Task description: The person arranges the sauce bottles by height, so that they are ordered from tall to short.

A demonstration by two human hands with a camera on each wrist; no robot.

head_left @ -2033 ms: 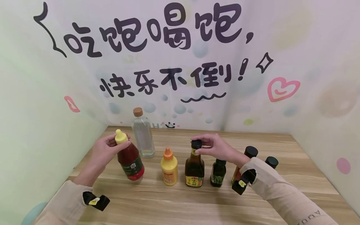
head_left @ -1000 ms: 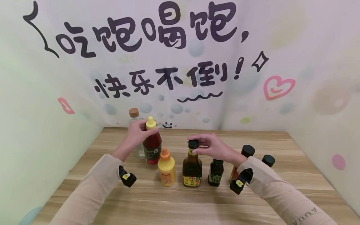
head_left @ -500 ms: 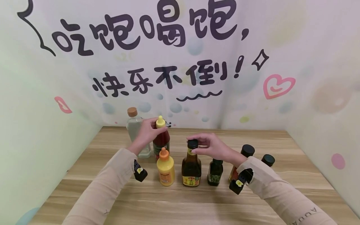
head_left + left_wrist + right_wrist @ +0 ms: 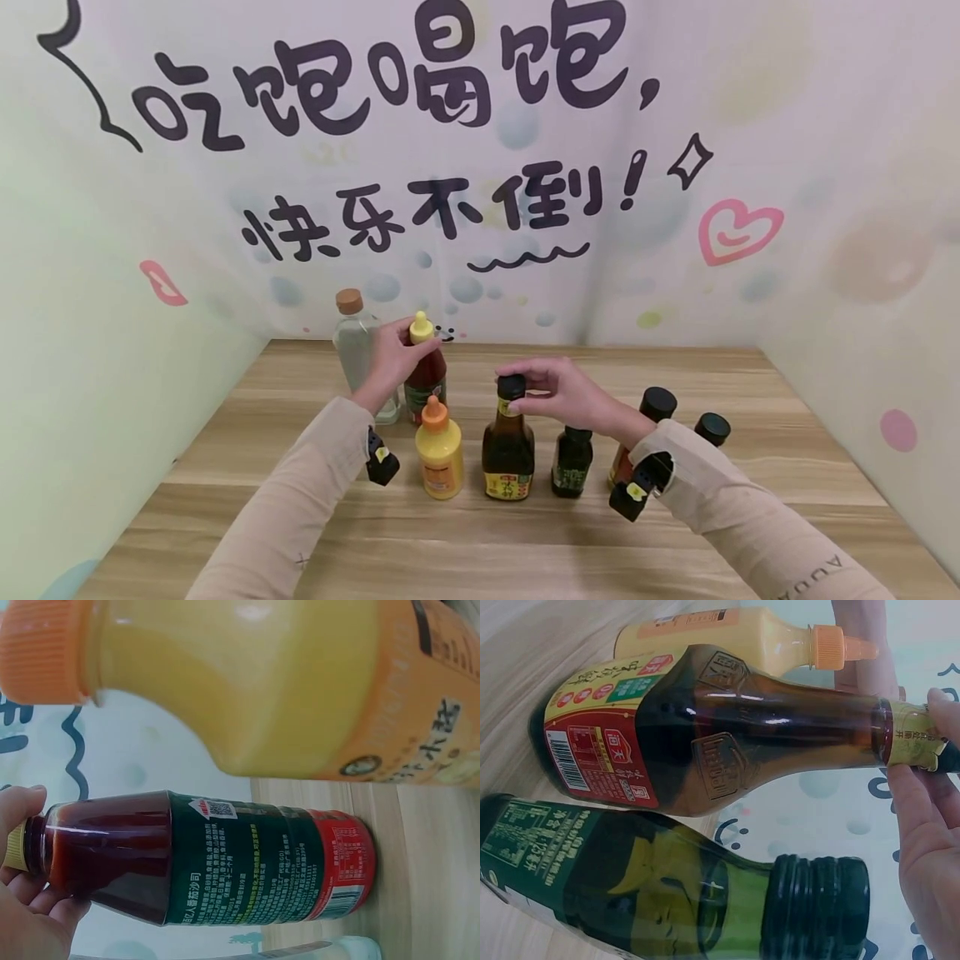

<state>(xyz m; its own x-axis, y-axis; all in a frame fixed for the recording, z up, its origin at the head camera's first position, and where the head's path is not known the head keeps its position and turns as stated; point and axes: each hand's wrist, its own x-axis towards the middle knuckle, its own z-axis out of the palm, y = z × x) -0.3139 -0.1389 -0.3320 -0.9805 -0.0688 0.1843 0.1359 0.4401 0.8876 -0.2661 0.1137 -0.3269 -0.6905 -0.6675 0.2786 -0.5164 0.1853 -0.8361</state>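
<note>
My left hand [image 4: 397, 354] grips the neck of a ketchup bottle [image 4: 426, 379], just under its yellow nozzle cap. Dark red sauce and a green label show on that bottle [image 4: 247, 862] in the left wrist view. My right hand [image 4: 558, 390] holds a soy sauce bottle [image 4: 508, 446] by its neck, fingers and thumb around the yellow band below the black cap. Between the two, nearer to me, stands a yellow squeeze bottle [image 4: 440, 458] with an orange nozzle. A small dark green bottle [image 4: 630, 877] is right beside the soy sauce.
A clear bottle [image 4: 352, 342] with a brown cap stands at the back left, partly behind my left hand. Two black-capped bottles, one with a black lid [image 4: 658, 403] and one farther right [image 4: 712, 427], are partly hidden by my right forearm. A printed cloth wall closes off the wooden table [image 4: 465, 550].
My left hand has carried the ketchup bottle from the left, rightward and back, to upright between the clear bottle and the soy sauce, behind the yellow bottle. My right hand has stayed put.
</note>
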